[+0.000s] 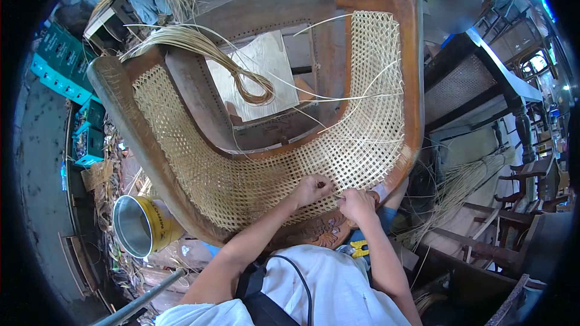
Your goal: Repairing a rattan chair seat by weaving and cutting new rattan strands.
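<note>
Woven cane webbing [356, 145] fills the curved back of a wooden chair frame [412, 72] in front of me. My left hand [311, 191] is over the webbing near its lower edge, fingers curled together. Just right of it, my right hand [357, 205] pinches close to the carved lower rail [320, 229]. Whatever strand either hand grips is too small to make out. Several loose cane ends stick up from the weave on the right side. A looped bundle of cane strands [254, 87] hangs over the left arm of the frame, its end above a pale board [272, 54].
A yellow bucket [160, 223] lies tilted at left, near teal crates [63, 60]. Yellow-handled pliers [360, 249] are by my right forearm. Another chair with a cane panel [462, 84] and a heap of loose cane [459, 187] stand at right. People are at the back.
</note>
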A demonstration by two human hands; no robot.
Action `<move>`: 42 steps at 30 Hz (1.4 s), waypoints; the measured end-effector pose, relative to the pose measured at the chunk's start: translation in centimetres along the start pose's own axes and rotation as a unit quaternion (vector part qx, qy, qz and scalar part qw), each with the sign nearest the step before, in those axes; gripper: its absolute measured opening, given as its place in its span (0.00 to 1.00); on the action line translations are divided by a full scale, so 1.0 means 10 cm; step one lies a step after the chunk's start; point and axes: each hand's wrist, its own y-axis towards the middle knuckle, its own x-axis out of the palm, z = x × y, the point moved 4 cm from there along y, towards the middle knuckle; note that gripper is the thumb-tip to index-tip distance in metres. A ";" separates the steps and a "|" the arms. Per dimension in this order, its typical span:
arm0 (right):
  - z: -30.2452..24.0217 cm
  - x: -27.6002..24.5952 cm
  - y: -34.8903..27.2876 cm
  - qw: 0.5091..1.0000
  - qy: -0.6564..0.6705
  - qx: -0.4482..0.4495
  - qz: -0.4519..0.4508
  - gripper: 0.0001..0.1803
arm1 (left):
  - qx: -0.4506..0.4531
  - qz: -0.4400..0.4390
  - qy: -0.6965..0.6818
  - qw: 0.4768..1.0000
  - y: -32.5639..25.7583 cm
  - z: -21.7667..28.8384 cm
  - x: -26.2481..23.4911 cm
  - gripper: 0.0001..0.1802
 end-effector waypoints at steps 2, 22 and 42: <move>0.05 0.00 -0.02 0.999 -0.034 0.016 -0.032 0.14 | -0.010 -0.048 0.046 0.998 0.03 0.00 0.02 0.06; 0.33 -0.04 -0.04 0.998 0.030 -0.009 0.046 0.11 | 0.191 -0.016 0.226 0.955 -0.09 0.21 0.13 0.09; -0.01 -0.12 -0.20 0.990 -0.135 -0.040 0.006 0.09 | -0.263 0.017 -0.221 0.939 -0.04 -0.14 0.25 0.08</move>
